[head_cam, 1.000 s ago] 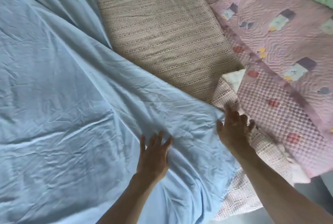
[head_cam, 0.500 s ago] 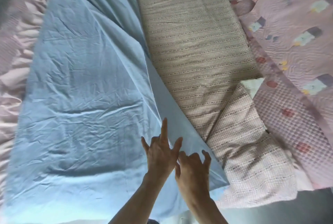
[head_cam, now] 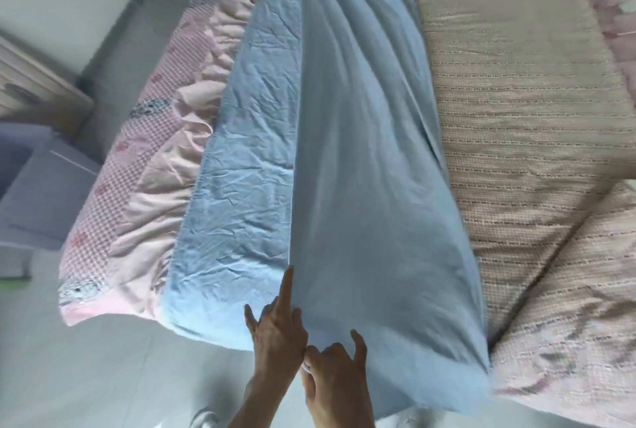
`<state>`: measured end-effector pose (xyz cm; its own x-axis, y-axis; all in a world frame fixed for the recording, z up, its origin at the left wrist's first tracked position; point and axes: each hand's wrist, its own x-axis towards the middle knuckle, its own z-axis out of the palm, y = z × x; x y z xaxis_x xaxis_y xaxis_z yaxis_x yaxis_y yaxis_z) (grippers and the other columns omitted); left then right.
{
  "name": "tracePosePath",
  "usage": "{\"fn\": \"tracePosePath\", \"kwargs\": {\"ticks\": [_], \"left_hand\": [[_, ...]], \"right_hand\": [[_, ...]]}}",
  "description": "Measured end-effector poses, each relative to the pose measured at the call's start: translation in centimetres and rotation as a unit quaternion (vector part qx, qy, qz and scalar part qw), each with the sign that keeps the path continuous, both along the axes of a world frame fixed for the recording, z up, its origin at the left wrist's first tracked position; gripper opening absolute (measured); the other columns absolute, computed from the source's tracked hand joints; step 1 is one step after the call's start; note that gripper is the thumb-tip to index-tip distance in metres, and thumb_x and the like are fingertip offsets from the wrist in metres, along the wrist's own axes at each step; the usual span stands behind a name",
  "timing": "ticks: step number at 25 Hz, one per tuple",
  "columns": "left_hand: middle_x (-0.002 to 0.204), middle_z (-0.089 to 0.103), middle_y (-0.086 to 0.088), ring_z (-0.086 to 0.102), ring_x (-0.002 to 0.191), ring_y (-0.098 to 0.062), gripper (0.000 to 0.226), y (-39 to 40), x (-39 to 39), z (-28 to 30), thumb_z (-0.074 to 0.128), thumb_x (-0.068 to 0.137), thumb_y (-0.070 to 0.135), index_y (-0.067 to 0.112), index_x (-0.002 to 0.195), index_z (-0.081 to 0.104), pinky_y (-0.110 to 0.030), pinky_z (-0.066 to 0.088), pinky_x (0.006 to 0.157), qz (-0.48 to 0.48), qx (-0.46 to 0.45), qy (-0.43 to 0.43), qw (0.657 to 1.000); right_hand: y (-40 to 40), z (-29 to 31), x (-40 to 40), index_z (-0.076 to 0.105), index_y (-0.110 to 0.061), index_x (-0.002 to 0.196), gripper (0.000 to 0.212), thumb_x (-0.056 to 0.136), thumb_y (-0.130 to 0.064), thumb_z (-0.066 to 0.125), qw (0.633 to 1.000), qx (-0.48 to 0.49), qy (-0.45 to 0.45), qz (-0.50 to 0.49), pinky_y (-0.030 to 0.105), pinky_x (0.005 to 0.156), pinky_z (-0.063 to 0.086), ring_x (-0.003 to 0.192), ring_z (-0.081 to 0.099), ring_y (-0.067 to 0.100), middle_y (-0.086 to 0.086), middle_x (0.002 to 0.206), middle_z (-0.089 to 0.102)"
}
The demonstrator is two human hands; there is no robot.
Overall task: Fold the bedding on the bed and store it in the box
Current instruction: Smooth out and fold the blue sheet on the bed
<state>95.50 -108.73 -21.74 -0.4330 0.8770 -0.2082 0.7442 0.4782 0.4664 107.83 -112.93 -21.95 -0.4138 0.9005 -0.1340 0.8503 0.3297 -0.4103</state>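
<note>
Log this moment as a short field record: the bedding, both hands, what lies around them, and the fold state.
item being folded: light blue sheet, right part lifted over the left
left hand: at the sheet's near edge, index finger along the fold line
right hand: pinching the sheet's near corner
under the sheet: beige woven mat
left side of bed: pink ruffled bed skirt
far left, on floor: purple-grey box, blurred
fold state: underway, nothing in the box yet

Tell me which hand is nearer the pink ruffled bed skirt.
Left. The left hand rests on the blue sheet closer to the pink ruffled bed skirt; the right hand is beside it, farther from the skirt.
</note>
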Motion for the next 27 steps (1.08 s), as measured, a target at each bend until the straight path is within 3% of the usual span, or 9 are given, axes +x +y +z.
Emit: {"fn": "tracePosePath", "kwargs": {"ticks": [5, 10, 13, 15, 16, 18, 20, 23, 27], "left_hand": [[0.077, 0.064, 0.001, 0.06, 0.085, -0.016, 0.084, -4.4, -13.9, -0.4, 0.056, 0.09, 0.006, 0.033, 0.153, 0.007, -0.061, 0.009, 0.117, 0.004, -0.04, -0.057, 0.998], [0.073, 0.062, 0.01, 0.065, 0.091, -0.026, 0.075, -5.2, -26.1, -1.8, 0.063, 0.085, 0.006, 0.026, 0.151, 0.035, -0.06, 0.032, 0.106, 0.049, -0.013, -0.101, 0.994], [0.084, 0.07, 0.006, 0.066, 0.098, -0.026, 0.055, -5.3, -27.9, -3.5, 0.067, 0.084, 0.014, 0.03, 0.134, 0.053, -0.056, 0.036, 0.104, 0.056, -0.042, -0.127, 0.989], [0.074, 0.066, 0.005, 0.065, 0.082, -0.028, 0.025, -5.6, -27.7, -4.9, 0.069, 0.081, 0.015, 0.027, 0.102, 0.065, -0.056, 0.042, 0.097, 0.059, -0.039, -0.133, 0.989], [0.062, 0.055, 0.007, 0.058, 0.069, -0.026, 0.015, -5.7, -27.6, -5.5, 0.069, 0.08, 0.015, 0.025, 0.083, 0.059, -0.055, 0.045, 0.092, 0.065, -0.04, -0.136, 0.988], [0.049, 0.034, 0.007, 0.039, 0.051, -0.015, 0.038, -5.8, -27.6, -6.4, 0.068, 0.079, 0.012, 0.025, 0.062, 0.037, -0.053, 0.046, 0.086, 0.077, -0.036, -0.142, 0.986], [0.047, 0.029, 0.004, 0.034, 0.049, -0.012, 0.047, -6.0, -28.0, -7.0, 0.067, 0.079, 0.011, 0.026, 0.058, 0.027, -0.053, 0.044, 0.085, 0.074, -0.034, -0.148, 0.986], [0.049, 0.033, 0.004, 0.036, 0.055, -0.018, 0.044, -5.6, -28.9, -7.1, 0.063, 0.082, 0.014, 0.024, 0.06, 0.027, -0.046, 0.045, 0.083, 0.064, -0.062, -0.153, 0.984], [0.057, 0.046, 0.003, 0.05, 0.068, -0.029, 0.034, -5.5, -30.7, -7.9, 0.062, 0.085, 0.022, 0.022, 0.064, 0.036, -0.036, 0.04, 0.071, 0.081, -0.07, -0.161, 0.981]], "right_hand": [[-5.1, -0.6, -14.4, 0.054, -0.031, 0.077, 0.028, 0.064, -0.024, 0.078, 0.997, -0.046, 0.043, -0.048, 0.045, 0.107, 0.027, 0.059, 0.052, 0.007, -0.012, 0.052, 0.044], [-2.8, -1.3, -24.2, 0.061, -0.031, 0.074, 0.009, 0.065, -0.033, 0.062, 0.991, -0.012, 0.077, -0.107, 0.044, 0.104, 0.026, 0.067, 0.063, 0.011, -0.014, 0.056, 0.057], [5.1, -2.2, -27.5, 0.065, -0.028, 0.094, 0.027, 0.08, -0.041, 0.045, 0.982, -0.033, 0.034, -0.183, 0.043, 0.104, 0.031, 0.089, 0.068, 0.019, -0.007, 0.079, 0.072], [10.6, -2.8, -29.6, 0.062, -0.026, 0.105, 0.03, 0.088, -0.043, 0.045, 0.982, -0.045, 0.0, -0.182, 0.044, 0.105, 0.03, 0.103, 0.066, 0.022, -0.002, 0.096, 0.074], [12.8, -3.3, -30.8, 0.061, -0.025, 0.109, 0.032, 0.09, -0.045, 0.046, 0.983, -0.038, -0.027, -0.175, 0.044, 0.104, 0.029, 0.108, 0.064, 0.024, 0.0, 0.102, 0.073], [15.8, -4.4, -32.9, 0.06, -0.019, 0.111, 0.04, 0.092, -0.051, 0.045, 0.982, -0.039, -0.088, -0.164, 0.047, 0.101, 0.027, 0.111, 0.059, 0.029, 0.007, 0.109, 0.07], [17.3, -5.0, -34.6, 0.061, -0.014, 0.107, 0.043, 0.093, -0.052, 0.045, 0.977, -0.032, -0.143, -0.156, 0.048, 0.1, 0.027, 0.111, 0.057, 0.031, 0.008, 0.108, 0.069], [18.7, -5.4, -35.7, 0.057, -0.019, 0.091, 0.018, 0.093, -0.034, 0.046, 0.966, -0.007, -0.205, -0.16, 0.045, 0.099, 0.028, 0.106, 0.055, 0.029, 0.004, 0.102, 0.069], [19.0, -5.3, -37.6, 0.056, -0.016, 0.083, 0.016, 0.094, -0.018, 0.045, 0.982, 0.062, -0.068, -0.166, 0.042, 0.087, 0.029, 0.097, 0.053, 0.033, 0.005, 0.079, 0.059]]}}
